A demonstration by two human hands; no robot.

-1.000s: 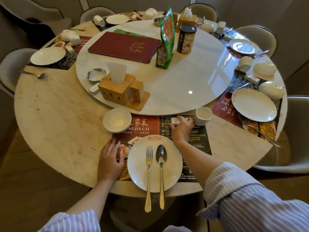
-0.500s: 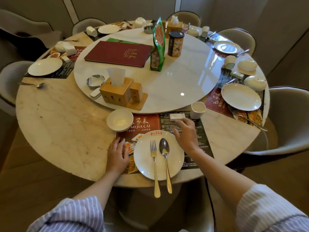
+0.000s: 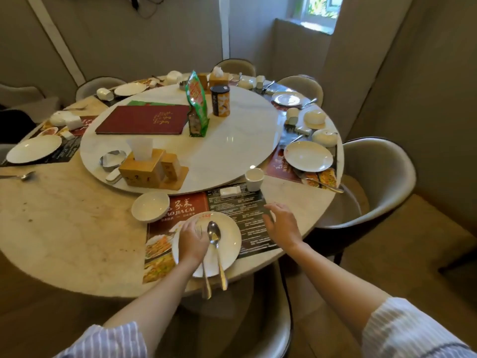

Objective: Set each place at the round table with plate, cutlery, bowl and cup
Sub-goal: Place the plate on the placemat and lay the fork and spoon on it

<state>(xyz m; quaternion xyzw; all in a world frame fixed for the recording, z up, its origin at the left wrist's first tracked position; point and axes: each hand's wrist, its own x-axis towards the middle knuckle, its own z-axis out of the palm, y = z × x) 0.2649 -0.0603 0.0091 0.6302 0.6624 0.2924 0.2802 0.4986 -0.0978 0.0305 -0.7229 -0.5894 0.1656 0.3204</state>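
Observation:
At the near place a white plate (image 3: 229, 236) lies on a printed placemat (image 3: 242, 210). A spoon (image 3: 215, 244) and a fork (image 3: 205, 276) rest on the plate, handles past the table edge. My left hand (image 3: 192, 240) lies over the fork's head; whether it grips the fork I cannot tell. My right hand (image 3: 281, 224) hovers open above the placemat's dark right half. Beyond the plate stand a white bowl (image 3: 150, 205), a small white rest (image 3: 230, 192) and a white cup (image 3: 254, 179).
A marble turntable (image 3: 232, 151) carries a red menu (image 3: 143, 120), a tissue box (image 3: 143, 167), a green snack bag (image 3: 197, 107) and a can (image 3: 220, 100). Other places hold plates (image 3: 308, 155) and bowls. Grey chairs (image 3: 374, 182) ring the round table.
My left hand slid right from the placemat's edge onto the plate, over the fork. My right hand drew back from the small rest toward me. The camera pulled back and up.

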